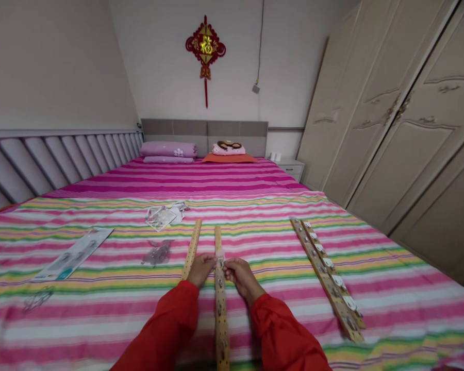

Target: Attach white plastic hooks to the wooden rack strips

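A long wooden strip [221, 330] lies lengthwise on the striped bedspread in front of me, with several small metal pieces along it. My left hand [201, 269] touches its left edge, fingers pinched at a small clear piece [220, 254] on the strip. From the right side my right hand [239, 275] meets the same spot, its fingers also closed. What exactly each hand pinches is too small to make out. Just left of the strip, a second wooden strip [193, 245] with rows of holes runs partly behind my left hand.
Two wooden strips with metal and white pieces [320, 265] [338, 281] lie at the right. Clear plastic packets [162, 216], a greyish plastic bag [157, 252], a long flat package [75, 255] and a thin looped item [39, 299] lie at the left. Pillows [168, 149] stand by the headboard.
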The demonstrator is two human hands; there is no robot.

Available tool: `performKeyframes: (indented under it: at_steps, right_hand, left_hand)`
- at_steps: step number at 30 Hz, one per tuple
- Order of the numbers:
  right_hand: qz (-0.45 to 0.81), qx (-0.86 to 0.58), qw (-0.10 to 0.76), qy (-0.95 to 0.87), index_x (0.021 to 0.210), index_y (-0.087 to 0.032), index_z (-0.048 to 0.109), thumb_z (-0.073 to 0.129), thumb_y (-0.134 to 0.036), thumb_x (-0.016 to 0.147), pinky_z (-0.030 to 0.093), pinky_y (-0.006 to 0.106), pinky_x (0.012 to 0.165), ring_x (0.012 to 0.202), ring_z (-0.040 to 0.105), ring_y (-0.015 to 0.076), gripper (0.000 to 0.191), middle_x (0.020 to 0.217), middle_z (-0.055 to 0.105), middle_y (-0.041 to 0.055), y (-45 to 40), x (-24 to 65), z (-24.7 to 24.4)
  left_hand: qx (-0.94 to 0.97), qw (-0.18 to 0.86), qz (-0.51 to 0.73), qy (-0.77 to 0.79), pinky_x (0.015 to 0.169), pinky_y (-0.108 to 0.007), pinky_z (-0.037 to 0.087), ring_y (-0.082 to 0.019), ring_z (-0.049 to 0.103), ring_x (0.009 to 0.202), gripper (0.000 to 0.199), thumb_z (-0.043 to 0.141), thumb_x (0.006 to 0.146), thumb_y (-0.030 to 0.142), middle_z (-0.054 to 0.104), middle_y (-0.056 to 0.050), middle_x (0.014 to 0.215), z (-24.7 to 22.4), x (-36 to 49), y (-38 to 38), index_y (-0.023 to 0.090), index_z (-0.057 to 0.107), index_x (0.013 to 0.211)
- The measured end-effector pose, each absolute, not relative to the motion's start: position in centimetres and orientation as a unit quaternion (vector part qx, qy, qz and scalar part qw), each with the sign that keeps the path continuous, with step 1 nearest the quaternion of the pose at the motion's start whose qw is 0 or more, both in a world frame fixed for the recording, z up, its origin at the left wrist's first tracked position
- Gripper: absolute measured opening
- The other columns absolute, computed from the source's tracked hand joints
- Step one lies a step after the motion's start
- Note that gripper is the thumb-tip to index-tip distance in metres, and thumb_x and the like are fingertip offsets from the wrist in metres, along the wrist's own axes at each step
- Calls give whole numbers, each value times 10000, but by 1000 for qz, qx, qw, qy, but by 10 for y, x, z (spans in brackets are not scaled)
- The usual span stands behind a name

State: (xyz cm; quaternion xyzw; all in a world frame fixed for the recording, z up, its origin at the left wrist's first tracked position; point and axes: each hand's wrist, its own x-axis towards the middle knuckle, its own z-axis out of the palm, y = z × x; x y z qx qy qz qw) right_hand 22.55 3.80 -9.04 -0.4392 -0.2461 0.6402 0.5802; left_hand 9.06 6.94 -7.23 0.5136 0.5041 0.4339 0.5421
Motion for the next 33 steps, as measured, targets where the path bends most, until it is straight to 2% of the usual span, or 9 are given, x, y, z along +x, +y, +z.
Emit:
performKeyframes:
  at_steps: [10, 21, 33]
  right_hand:
    - [612, -466, 586, -255, 506, -171, 508, 689, -219, 505, 218, 173, 333, 314, 346, 36, 187, 387, 530, -40, 39, 222, -94]
    - [591, -482, 590, -266, 516, -186, 477, 716, -262, 502, 193, 168, 319, 299, 343, 37, 251, 377, 524, -50, 39, 220, -96]
    - [586, -499, 580, -268, 533, -191, 475, 718, -279, 514, 157, 167, 312, 291, 319, 37, 259, 366, 509, -54, 41, 219, -99]
  left_hand:
    - [498, 529, 439, 529, 506, -235, 402, -102, 502, 468, 174, 693, 513, 277, 555, 44, 471, -82, 94, 75, 153, 601, 594]
    - [518, 497, 438, 541, 631, -281, 483, -182, 638, 651, 178, 686, 539, 281, 653, -4, 576, -89, 94, 74, 152, 623, 645]
    - [500, 489, 441, 562, 648, -290, 499, -186, 651, 673, 222, 711, 545, 268, 661, -15, 609, -99, 94, 76, 147, 600, 693]
